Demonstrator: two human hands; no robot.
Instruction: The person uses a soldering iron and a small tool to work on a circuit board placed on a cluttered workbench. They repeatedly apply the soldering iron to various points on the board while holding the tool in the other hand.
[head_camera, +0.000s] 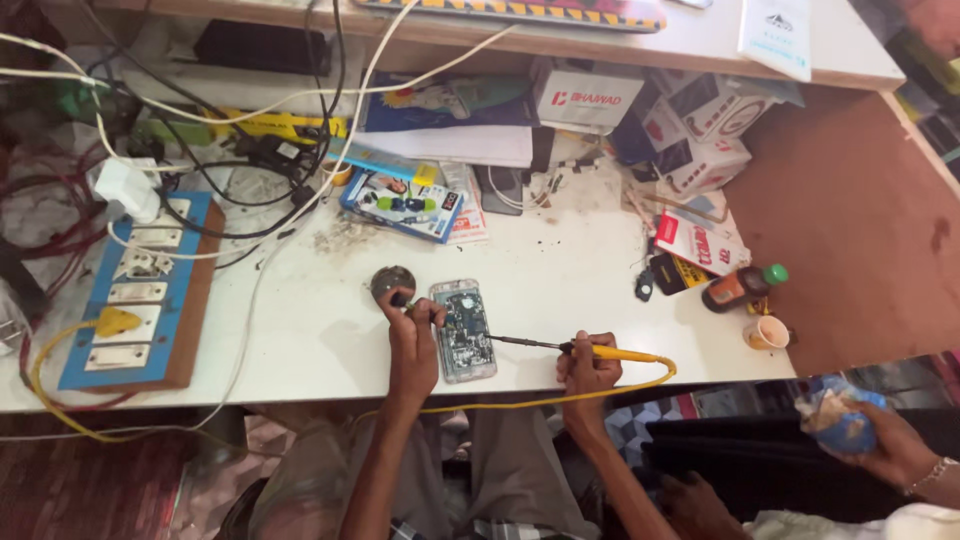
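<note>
An opened phone (463, 330) lies face down on the white table (560, 280), its circuit board bare. My left hand (412, 335) rests at the phone's left edge, fingertips pinched on something small that I cannot make out. A small round grey tin (391, 282) sits just beyond those fingers. My right hand (588, 368) grips a yellow-handled soldering iron (585, 349). Its dark tip points left and reaches the phone's right side. The iron's yellow cord (560, 400) loops along the table's front edge.
A blue board of switches and sockets (140, 300) lies at the left amid tangled cables. Boxes and packets (690, 130) crowd the back right. A brown bottle with a green cap (742, 286) and a small cup (767, 333) stand at the right. Another person's hand (880, 440) holds a wrapped bundle.
</note>
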